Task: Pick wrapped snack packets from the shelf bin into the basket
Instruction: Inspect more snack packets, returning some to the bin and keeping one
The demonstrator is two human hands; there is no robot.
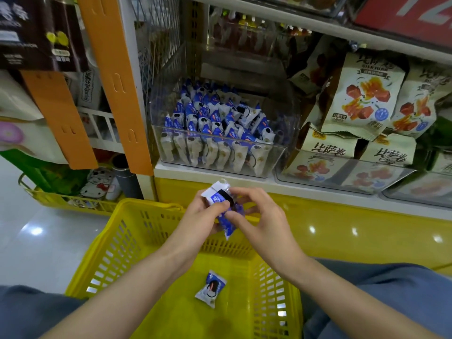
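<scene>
A clear shelf bin [220, 172] holds several blue-and-white wrapped snack packets [210, 118]. Below it, a yellow basket [115, 245] rests between my knees with one packet [211, 288] lying on its floor. Above the basket's far rim, my left hand [198, 216] and my right hand [259, 216] meet. Between them they hold blue-and-white packets [217, 194]: one sticks up from my left fingers, another [227, 226] hangs below, pinched by my right thumb and fingers.
Cream snack bags [359, 99] fill the bins to the right. An orange upright strip [117, 81] and a wire shelf side stand left of the bin. A second yellow basket [73, 201] sits on the shiny floor at the left.
</scene>
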